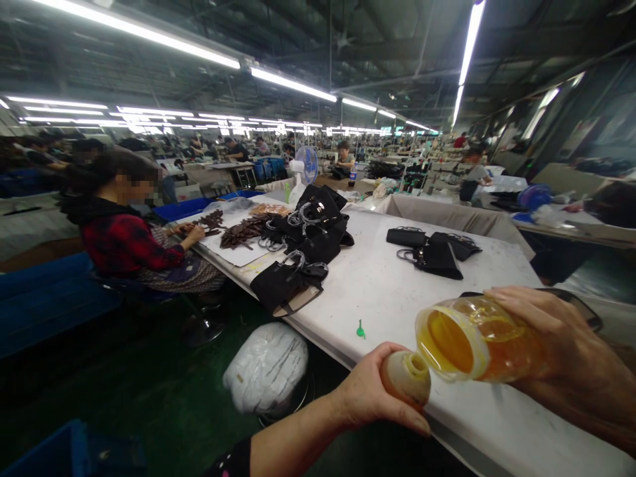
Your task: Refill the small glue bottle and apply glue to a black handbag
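My right hand (pixel 561 351) is wrapped round a clear jar of amber liquid (pixel 472 341), tilted with its open mouth facing left. My left hand (pixel 370 394) grips a small yellowish bottle (pixel 407 377) just under the jar's rim; the two openings almost touch. Both sit over the near edge of a white table (pixel 392 278). A small green cap or nozzle (pixel 360 329) lies on the table nearby.
Black bags with metal rings (pixel 311 235) are piled mid-table, with more black bags (pixel 434 250) to the right. A person in a red plaid top (pixel 129 242) sits at the left sorting brown strips (pixel 243 232). A white sack (pixel 265 368) lies on the green floor, blue bins (pixel 44 298) at the left.
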